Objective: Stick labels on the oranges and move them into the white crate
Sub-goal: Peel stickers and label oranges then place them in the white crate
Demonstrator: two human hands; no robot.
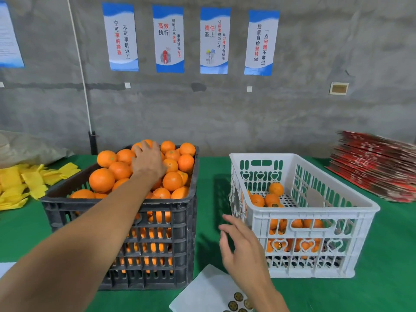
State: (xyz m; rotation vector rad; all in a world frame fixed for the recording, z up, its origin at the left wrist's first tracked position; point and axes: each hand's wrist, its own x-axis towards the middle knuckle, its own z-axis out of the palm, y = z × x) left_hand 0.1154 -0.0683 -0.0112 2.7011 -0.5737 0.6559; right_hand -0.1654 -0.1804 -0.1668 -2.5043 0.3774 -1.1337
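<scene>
Two crates sit on a green table [213, 176]: a black crate [121, 233] on the left, heaped with oranges [101, 180], and a white crate [315, 212] on the right with a few oranges [271, 199] low in its near left part. The left hand [147, 162] reaches over the heap, palm down, fingers curled over an orange at the far side of the pile; whether it really grips it cannot be told. The right hand [240, 246] hovers between the crates, near the white one's front corner, fingers loosely spread and slightly bent, holding nothing. Below it lies a white sheet [209, 291] with round dark labels [238, 296]. Yellow pads [24, 181] lie at far left, a red stack [378, 167] at far right. Posters [168, 39] hang on the grey wall
</scene>
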